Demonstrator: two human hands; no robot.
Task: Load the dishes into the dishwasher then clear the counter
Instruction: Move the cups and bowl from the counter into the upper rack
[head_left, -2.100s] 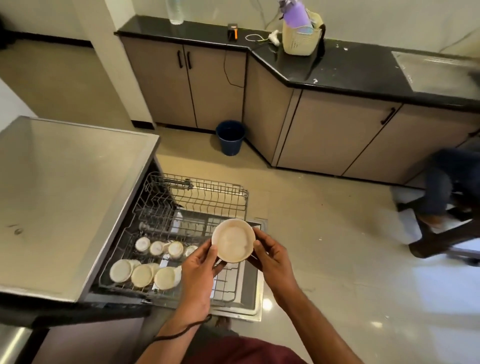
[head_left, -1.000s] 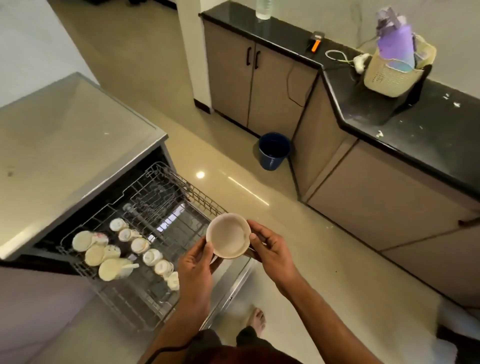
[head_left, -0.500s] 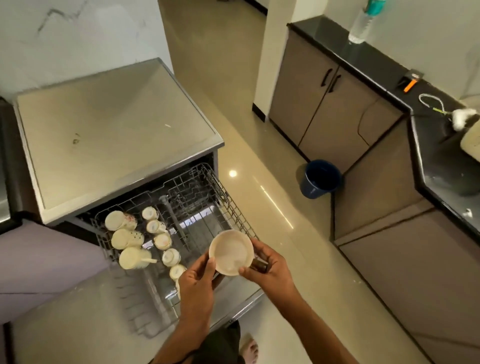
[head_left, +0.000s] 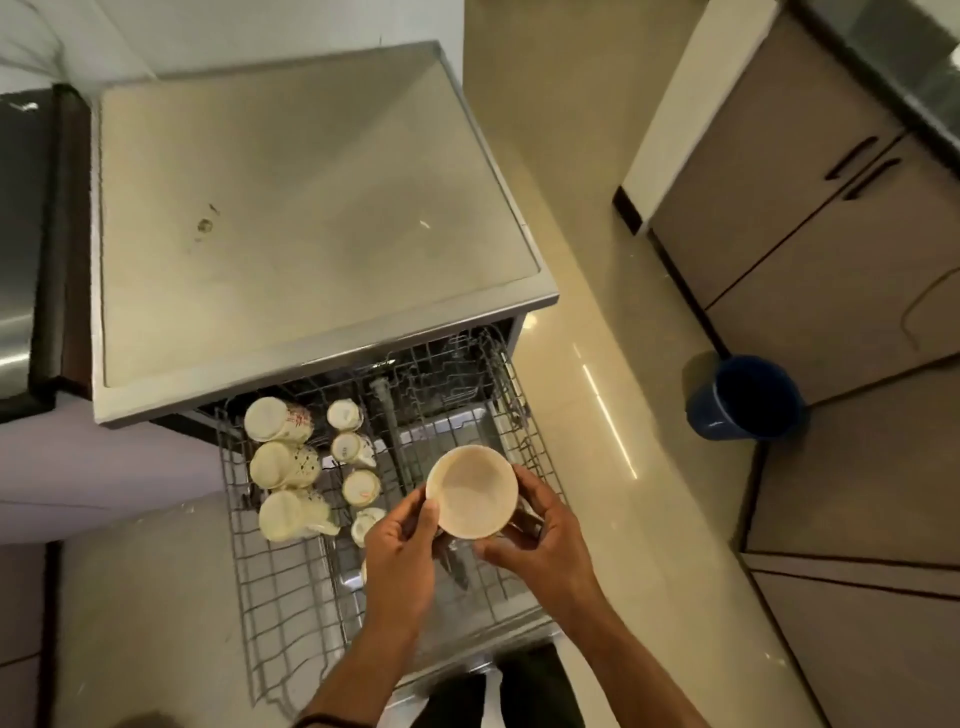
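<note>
Fingers (head_left: 427, 512) of left hand (head_left: 400, 561) and right hand (head_left: 540, 540) curl closed around a cream bowl (head_left: 471, 491), tilted for slotting above the rack (head_left: 291, 597); cups (head_left: 283, 467) sit just left.

Cream bowl (head_left: 471, 491), grey wire rack (head_left: 291, 597), blue bucket (head_left: 748, 397).

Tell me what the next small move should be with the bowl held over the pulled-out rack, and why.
Probably lower the bowl into the bare right part of the rack. Both the left hand and the right hand hold it above the wires, not yet set down. The cups fill the rack's left rows, while the wires under and right of the bowl look free.
</note>
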